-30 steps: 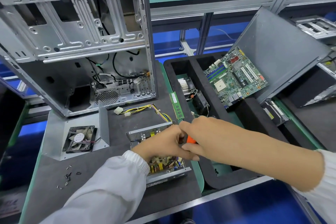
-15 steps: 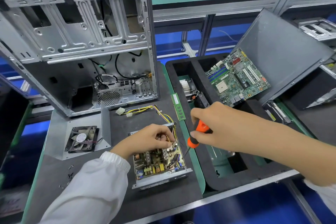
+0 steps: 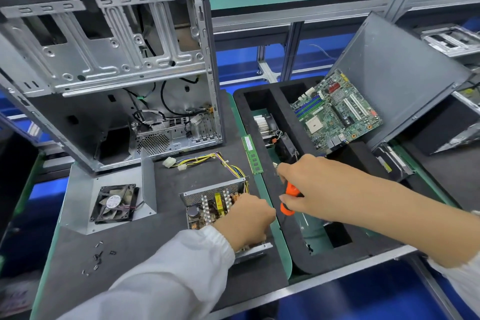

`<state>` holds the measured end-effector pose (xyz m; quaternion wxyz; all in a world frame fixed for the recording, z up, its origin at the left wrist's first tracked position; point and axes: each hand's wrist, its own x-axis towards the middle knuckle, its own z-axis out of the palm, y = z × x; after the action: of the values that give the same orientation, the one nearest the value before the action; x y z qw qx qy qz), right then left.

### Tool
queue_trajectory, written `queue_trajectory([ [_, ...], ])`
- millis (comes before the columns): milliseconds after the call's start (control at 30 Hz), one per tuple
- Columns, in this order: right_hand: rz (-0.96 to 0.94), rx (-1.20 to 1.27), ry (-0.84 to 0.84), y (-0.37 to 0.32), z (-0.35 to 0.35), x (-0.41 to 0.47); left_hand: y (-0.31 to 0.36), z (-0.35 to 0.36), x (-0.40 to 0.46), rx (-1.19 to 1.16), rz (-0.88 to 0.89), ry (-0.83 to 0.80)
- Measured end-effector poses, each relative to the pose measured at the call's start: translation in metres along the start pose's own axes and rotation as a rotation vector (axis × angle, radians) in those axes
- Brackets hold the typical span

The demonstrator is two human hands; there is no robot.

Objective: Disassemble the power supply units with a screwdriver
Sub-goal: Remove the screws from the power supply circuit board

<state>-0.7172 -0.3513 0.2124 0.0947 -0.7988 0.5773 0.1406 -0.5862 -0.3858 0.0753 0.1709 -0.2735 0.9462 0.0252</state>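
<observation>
Two hands work: right hand (image 3: 309,189) grips orange screwdriver (image 3: 289,200), left hand (image 3: 246,221) grasps power supply (image 3: 207,202); fan label (image 3: 113,201) unreadable.

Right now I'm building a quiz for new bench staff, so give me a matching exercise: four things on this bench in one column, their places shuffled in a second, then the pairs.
Things:
1. screwdriver
2. memory stick
3. motherboard
4. loose screws

Places:
A. leaning in the black foam tray, far right
B. on the dark mat, near left
C. held in the right hand
D. flat between the computer case and the foam tray

Pairs: 1-C, 2-D, 3-A, 4-B
</observation>
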Motion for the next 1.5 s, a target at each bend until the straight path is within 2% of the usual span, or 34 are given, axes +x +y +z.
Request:
queue_trajectory([
  [233, -0.007, 0.013, 0.033, 0.0, 0.004, 0.003, 0.009, -0.001, 0.009, 0.037, -0.067, -0.058],
  [500, 0.009, -0.003, 0.018, 0.004, 0.007, 0.0, 0.01, 0.006, 0.012, 0.048, -0.019, -0.12],
  [733, 0.019, 0.014, 0.013, 0.005, -0.001, -0.002, 0.001, -0.004, 0.007, -0.139, -0.105, -0.099],
  [800, 0.007, 0.045, 0.048, 0.003, -0.006, -0.002, -0.01, -0.013, 0.0, -0.348, -0.144, -0.087],
  [900, 0.004, 0.129, 0.121, -0.003, -0.018, 0.001, -0.035, -0.027, -0.023, -0.793, -0.212, -0.023],
  [1033, -0.028, 0.245, 0.249, -0.017, -0.038, 0.007, -0.066, -0.035, -0.066, -1.552, -0.297, 0.06],
  [1100, -0.056, 0.259, 0.334, -0.025, -0.047, 0.011, -0.08, -0.031, -0.084, -1.822, -0.311, 0.139],
  [1200, -0.129, 0.345, 0.459, -0.039, -0.057, 0.018, -0.095, -0.015, -0.105, -2.011, -0.372, 0.331],
  [1300, -0.191, 0.427, 0.489, -0.054, -0.06, 0.03, -0.105, 0.007, -0.12, -2.137, -0.469, 0.477],
  [1400, -0.229, 0.482, 0.472, -0.07, -0.057, 0.046, -0.109, 0.029, -0.129, -2.218, -0.548, 0.54],
  [1500, -0.251, 0.502, 0.457, -0.083, -0.052, 0.059, -0.107, 0.048, -0.139, -2.17, -0.601, 0.567],
])
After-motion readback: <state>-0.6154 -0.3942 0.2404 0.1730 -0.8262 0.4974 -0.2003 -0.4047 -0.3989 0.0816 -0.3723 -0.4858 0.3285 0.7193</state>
